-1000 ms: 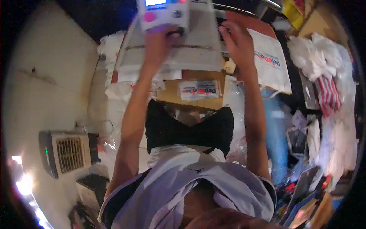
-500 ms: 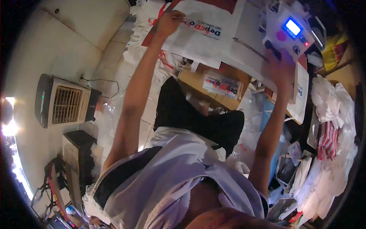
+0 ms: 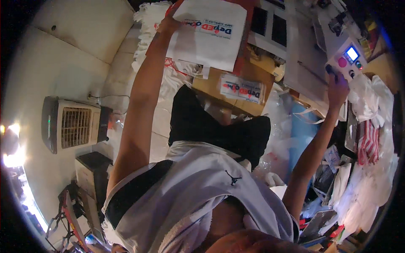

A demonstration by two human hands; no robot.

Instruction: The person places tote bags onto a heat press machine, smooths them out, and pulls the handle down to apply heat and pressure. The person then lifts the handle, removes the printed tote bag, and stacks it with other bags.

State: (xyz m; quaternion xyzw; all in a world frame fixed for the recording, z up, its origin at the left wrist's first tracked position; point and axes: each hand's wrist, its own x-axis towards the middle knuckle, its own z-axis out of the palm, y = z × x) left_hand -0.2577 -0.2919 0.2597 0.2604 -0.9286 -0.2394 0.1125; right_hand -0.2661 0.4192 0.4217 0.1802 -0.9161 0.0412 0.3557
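A flat white fabric bag [image 3: 228,55] with red and blue print lies on a red surface [image 3: 253,8] at the top. My left hand [image 3: 168,24] is at the bag's left edge, its fingers closed about the edge beside a red strip. Far to the right, my right hand [image 3: 338,86] is wrapped round the dark handle [image 3: 330,69] of a heat press. The press's control box [image 3: 344,55] carries a lit screen, a pink round button and dark knobs. Its pale flat body [image 3: 306,55] stands to the right of the bag.
Below the bag sits a cardboard box [image 3: 206,89] with a printed white packet [image 3: 242,88] on it. White cloth is piled at left [image 3: 145,42]. An air cooler [image 3: 76,124] stands on the left, and plastic bags [image 3: 367,105] crowd the right side.
The heat press has swung right, away from the bag, with my right hand on its handle. My left hand has shifted left to the bag's edge.
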